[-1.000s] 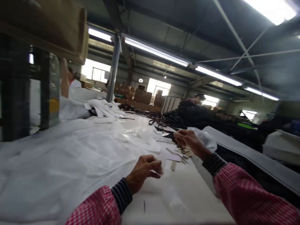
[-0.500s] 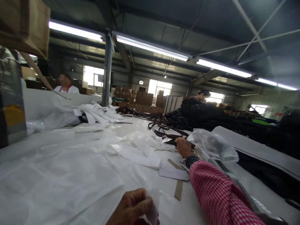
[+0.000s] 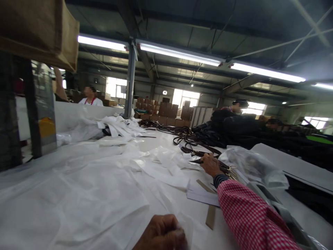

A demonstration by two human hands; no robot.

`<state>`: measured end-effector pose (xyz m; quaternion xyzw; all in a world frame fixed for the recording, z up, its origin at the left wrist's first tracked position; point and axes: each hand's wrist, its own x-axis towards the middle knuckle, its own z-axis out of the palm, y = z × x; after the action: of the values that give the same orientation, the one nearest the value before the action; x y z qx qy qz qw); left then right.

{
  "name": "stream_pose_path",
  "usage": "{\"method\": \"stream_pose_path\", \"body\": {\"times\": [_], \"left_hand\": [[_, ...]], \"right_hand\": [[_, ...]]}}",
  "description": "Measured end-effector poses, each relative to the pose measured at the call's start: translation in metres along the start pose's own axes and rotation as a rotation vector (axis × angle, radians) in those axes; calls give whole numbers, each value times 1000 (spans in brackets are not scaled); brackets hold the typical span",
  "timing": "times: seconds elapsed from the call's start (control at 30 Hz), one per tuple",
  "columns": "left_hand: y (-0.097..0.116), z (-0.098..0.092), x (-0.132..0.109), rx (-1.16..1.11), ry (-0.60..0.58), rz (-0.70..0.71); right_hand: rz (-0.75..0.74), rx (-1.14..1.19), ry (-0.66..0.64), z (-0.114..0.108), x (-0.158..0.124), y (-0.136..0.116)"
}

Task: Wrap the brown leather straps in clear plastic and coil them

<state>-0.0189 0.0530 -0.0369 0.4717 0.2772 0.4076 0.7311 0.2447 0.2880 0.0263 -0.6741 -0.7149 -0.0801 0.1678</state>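
My left hand (image 3: 165, 233) is closed low in front of me, thumb against the fingers. A thin translucent plastic sheet (image 3: 191, 222) shows at its fingertips. Farther off to the right, my right hand (image 3: 211, 164) is curled over dark brown straps (image 3: 194, 151), its fingertips partly hidden. Gold-coloured metal clasps (image 3: 232, 172) lie beside that wrist. Left of my right hand are loose white strips (image 3: 162, 163) and crumpled translucent wrapping. White paper (image 3: 201, 196) and a tan strip (image 3: 210, 217) lie between my two hands.
Large translucent sheets (image 3: 78, 194) cover the left of the table. A clear plastic bag (image 3: 256, 166) and a grey device (image 3: 273, 205) lie on the right. Dark goods (image 3: 234, 126) are heaped behind. A brown bag (image 3: 39, 33) hangs at upper left. Two co-workers are farther back.
The view has swung left, so things sit farther right in the picture. My right hand stays at the straps, and my left hand stays low and closed.
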Motion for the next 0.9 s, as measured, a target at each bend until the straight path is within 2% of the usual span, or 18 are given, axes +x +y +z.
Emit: {"method": "stream_pose_path", "body": {"times": [0.1, 0.23, 0.3, 0.37, 0.47, 0.6, 0.77, 0.83, 0.9], "left_hand": [[2, 10, -3, -28, 47, 23], [8, 17, -10, 83, 93, 49], [13, 18, -15, 89, 116, 90], [20, 18, -21, 66, 154, 125], [32, 23, -32, 24, 193, 166], [38, 44, -58, -85, 114, 190], [18, 77, -101, -174, -34, 121], [9, 86, -118, -170, -39, 90], [4, 94, -134, -138, -20, 48]], "right_hand": [[13, 175, 14, -44, -1, -12], [44, 496, 62, -110, -11, -37], [67, 655, 93, -135, -27, -52], [93, 788, 86, -151, -52, -64], [100, 944, 8, -160, -109, -73], [56, 1078, -110, -158, -210, -80], [-97, 1053, -433, -159, -342, -94], [-154, 1010, -583, -160, -378, -95], [-141, 1068, -693, -160, -400, -92]]}}
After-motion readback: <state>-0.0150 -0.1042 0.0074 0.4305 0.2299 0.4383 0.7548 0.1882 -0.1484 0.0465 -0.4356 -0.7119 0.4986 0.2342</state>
